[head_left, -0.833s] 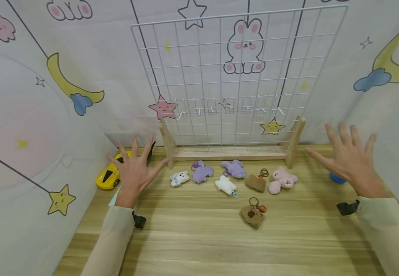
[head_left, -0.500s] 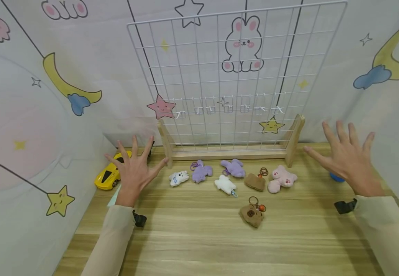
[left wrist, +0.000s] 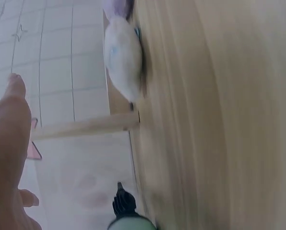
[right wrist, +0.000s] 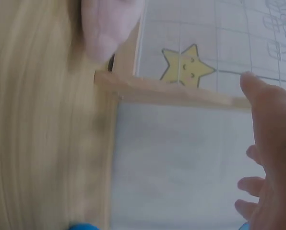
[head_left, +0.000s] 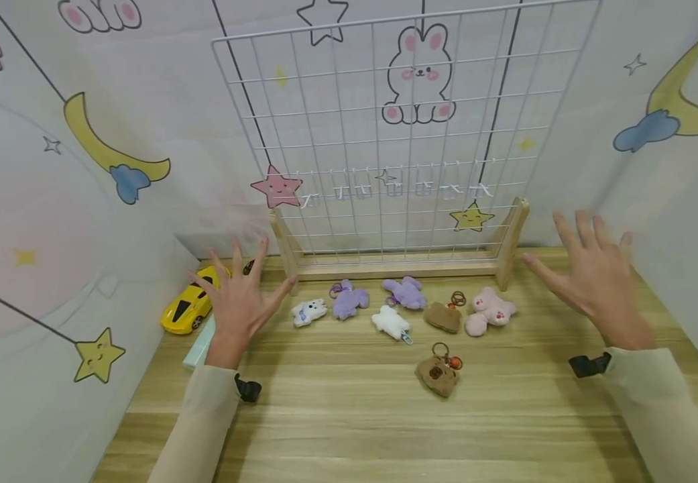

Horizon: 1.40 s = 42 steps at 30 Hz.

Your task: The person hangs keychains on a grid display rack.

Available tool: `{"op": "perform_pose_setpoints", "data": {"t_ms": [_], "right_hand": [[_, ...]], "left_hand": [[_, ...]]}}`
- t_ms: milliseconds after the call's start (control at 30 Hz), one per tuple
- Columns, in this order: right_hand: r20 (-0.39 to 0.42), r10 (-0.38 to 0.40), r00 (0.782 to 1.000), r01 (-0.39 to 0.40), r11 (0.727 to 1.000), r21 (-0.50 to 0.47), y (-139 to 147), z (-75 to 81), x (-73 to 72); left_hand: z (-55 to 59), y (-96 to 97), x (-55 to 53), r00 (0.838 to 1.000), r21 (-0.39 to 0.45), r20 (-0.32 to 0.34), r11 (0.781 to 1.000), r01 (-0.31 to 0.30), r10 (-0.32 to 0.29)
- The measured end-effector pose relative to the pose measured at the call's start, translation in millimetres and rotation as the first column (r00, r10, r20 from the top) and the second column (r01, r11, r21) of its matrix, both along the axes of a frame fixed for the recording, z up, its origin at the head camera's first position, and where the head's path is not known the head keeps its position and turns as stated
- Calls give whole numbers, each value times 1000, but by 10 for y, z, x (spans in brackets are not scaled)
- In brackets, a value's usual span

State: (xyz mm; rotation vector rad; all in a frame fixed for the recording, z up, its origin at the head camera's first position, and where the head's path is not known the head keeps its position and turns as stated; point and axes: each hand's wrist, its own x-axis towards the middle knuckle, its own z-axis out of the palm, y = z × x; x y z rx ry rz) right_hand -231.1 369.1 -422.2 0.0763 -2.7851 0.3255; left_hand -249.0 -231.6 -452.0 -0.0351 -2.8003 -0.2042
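My left hand point(head_left: 241, 305) is raised with fingers spread, holding nothing, left of the rack and beside a yellow toy car point(head_left: 187, 307). My right hand point(head_left: 601, 290) is likewise spread and bare, off the rack's right end. Between them lie several plush keychains: a white one with a blue detail point(head_left: 310, 312), two purple ones point(head_left: 349, 302) point(head_left: 405, 294), a plain white one point(head_left: 391, 323), a brown one point(head_left: 443, 317), a pink one point(head_left: 490, 311) and, nearer me, a brown bear-like one point(head_left: 438, 376). The right wrist view catches the pink plush point(right wrist: 107, 26) close up.
Behind the plushes stands a white wire grid point(head_left: 379, 134) in a wooden stand point(head_left: 397, 270), with several small white hooks in a row. A mint-coloured box-like thing point(head_left: 199, 345) lies partly under my left forearm's view. A blue object point(right wrist: 84, 227) peeks in at the right.
My right hand has drifted left, towards the rack. The left hand has shifted slightly right of the car, uncovering more of the mint thing. The head view has turned a little; the plushes stay put.
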Motion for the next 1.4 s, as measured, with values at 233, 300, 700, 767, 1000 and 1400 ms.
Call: {"op": "perform_pose_setpoints", "data": {"t_ms": [233, 300, 700, 767, 1000, 1400], "right_hand": [[-39, 145, 989, -150, 947, -285, -321, -155, -59], [-35, 198, 980, -196, 900, -390, -395, -221, -104], [-88, 54, 995, -93, 831, -548, -521, -482, -178], [-113, 22, 993, -80, 840, -536, -547, -529, -179], [-169, -7, 986, -86, 839, -538, -620, -634, -176], [-215, -15, 977, -101, 850, -517, -635, -626, -165]], "left_hand": [[-67, 281, 130, 986, 106, -57, 981, 163, -158], [-104, 356, 164, 974, 106, -99, 972, 212, -201], [-70, 593, 232, 951, 255, 64, 926, 277, -302], [-57, 607, 224, 940, 246, 138, 930, 272, -311], [-80, 643, 188, 919, 250, 230, 932, 261, -319], [-110, 653, 158, 918, 221, 250, 941, 254, -307]]}}
